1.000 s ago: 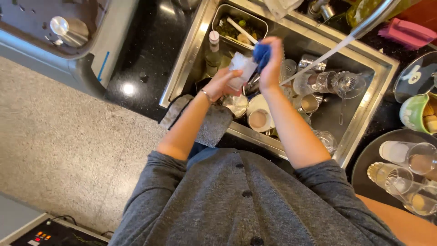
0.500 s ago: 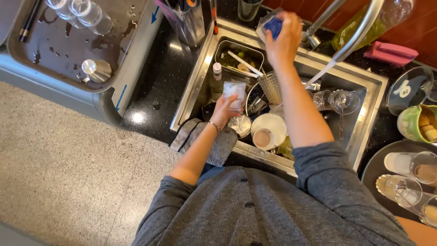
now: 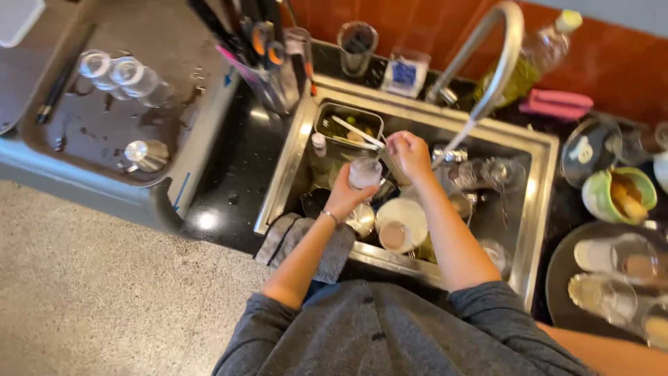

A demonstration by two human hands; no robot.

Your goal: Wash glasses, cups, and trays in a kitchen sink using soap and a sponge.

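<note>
Washing step: left hand (image 3: 346, 195) grips glass (image 3: 364, 173); right hand (image 3: 409, 154) at 2 o'clock, fingers closed, contents unclear. Next likely: rinse under tap (image 3: 487, 63).

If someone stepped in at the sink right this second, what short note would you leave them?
Left hand grips a clear glass over the sink. Right hand is closed just beside the glass; what it holds cannot be seen.
Faucet is running into the sink.
Done: a few glasses lie on the grey drying tray to the left.
Left: a white bowl, a cup and more glassware in the sink; more glasses on the dark tray at right.
</note>
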